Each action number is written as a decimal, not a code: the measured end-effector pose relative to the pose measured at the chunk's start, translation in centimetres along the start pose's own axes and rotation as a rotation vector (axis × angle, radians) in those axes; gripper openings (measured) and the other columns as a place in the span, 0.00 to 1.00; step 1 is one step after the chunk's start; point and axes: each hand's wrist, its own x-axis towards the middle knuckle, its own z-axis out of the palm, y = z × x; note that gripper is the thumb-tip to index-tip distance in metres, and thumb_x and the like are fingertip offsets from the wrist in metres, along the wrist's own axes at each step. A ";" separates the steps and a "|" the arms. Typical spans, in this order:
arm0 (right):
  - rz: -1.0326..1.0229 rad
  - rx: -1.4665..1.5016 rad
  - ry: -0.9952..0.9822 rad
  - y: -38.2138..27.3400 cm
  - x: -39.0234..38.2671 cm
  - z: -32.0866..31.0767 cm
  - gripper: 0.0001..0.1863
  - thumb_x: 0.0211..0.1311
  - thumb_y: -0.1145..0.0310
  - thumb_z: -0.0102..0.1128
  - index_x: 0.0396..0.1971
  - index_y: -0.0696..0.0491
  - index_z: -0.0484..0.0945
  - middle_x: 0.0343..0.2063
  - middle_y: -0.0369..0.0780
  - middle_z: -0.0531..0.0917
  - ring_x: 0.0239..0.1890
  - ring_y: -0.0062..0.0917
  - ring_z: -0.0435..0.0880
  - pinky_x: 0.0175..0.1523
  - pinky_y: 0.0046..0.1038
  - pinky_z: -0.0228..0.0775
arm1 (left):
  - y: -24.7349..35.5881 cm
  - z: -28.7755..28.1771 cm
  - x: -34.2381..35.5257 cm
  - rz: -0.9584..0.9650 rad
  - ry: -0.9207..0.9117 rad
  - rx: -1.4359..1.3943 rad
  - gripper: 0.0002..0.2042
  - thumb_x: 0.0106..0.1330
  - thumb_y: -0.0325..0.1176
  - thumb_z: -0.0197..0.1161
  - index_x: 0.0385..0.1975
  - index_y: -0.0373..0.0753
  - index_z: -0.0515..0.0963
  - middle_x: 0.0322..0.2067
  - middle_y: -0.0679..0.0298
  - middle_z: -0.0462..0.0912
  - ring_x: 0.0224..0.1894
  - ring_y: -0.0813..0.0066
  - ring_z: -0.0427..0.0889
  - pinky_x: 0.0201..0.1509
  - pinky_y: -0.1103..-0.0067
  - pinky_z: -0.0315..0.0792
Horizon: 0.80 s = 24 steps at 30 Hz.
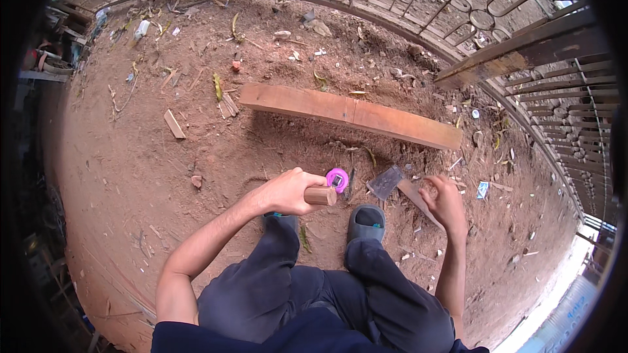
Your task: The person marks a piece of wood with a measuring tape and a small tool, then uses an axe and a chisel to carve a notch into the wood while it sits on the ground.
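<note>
- In the head view, our left hand (288,192) has its grip closed around a round wooden piece (320,196).
- Our right hand (446,204) curls over the axe (384,183); we cannot tell whether its grip holds anything.
- Beyond, a wooden beam (307,104) lies on soil (118,176).

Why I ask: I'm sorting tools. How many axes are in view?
1: the axe lies on the dirt close by the right hand. The left hand grips a round piece of wood, partly hidden, so it could belong to another.
</note>
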 end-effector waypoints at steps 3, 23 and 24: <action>-0.384 0.441 0.322 -10.1 0.1 -8.9 0.12 0.59 0.68 0.61 0.43 0.53 0.78 0.31 0.42 0.78 0.30 0.31 0.77 0.37 0.28 0.67 | -0.9 -0.7 -1.7 -0.005 0.092 -0.030 0.20 0.52 0.30 0.68 0.47 0.43 0.77 0.29 0.55 0.85 0.35 0.57 0.87 0.38 0.70 0.78; -1.090 0.777 0.581 -19.1 4.5 -11.8 0.20 0.68 0.61 0.53 0.20 0.54 0.61 0.11 0.40 0.70 0.11 0.27 0.69 0.13 0.24 0.63 | -7.2 -3.9 5.1 -0.230 0.369 0.277 0.45 0.45 0.27 0.66 0.69 0.64 0.61 0.17 0.49 0.79 0.27 0.45 0.83 0.34 0.57 0.79; -0.994 0.728 0.500 -18.6 4.5 -11.9 0.19 0.68 0.60 0.54 0.21 0.54 0.62 0.12 0.42 0.72 0.11 0.28 0.69 0.14 0.24 0.63 | -7.5 -4.0 5.1 -0.227 0.358 0.278 0.45 0.45 0.27 0.66 0.69 0.64 0.61 0.17 0.49 0.79 0.27 0.45 0.83 0.34 0.57 0.79</action>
